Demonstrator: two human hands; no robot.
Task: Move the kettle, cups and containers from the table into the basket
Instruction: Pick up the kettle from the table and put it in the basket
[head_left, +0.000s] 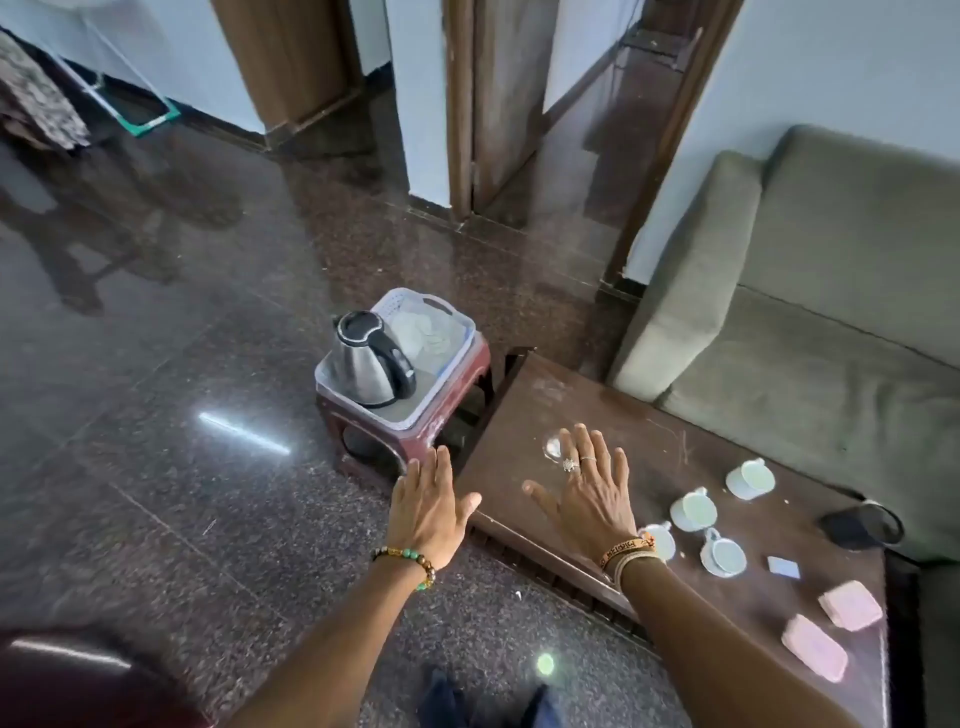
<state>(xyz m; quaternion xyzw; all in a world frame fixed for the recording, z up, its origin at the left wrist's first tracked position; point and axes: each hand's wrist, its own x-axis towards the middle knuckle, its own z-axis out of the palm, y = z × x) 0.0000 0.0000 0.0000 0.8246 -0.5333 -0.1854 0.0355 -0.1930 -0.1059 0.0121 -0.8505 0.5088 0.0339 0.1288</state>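
Observation:
A steel kettle (370, 366) with a black handle stands in a pale plastic basket (457, 322) on a dark red stool (467, 384). On the brown table (649, 431) to the right lie several white cups, among them one at the back (750, 479) and one in front (723, 555), plus two pink containers (814, 648) (850, 605) and a small blue square lid (783, 567). My left hand (428, 512) hovers flat beside the table's left edge, fingers straight, holding nothing. My right hand (589, 486) is spread flat over the table, empty.
A black kettle base with its cord (860, 526) sits at the table's right edge. A grey-green sofa (831, 291) runs behind the table. Polished dark floor stretches to the left, and a dark red rounded object (78, 680) fills the bottom left corner.

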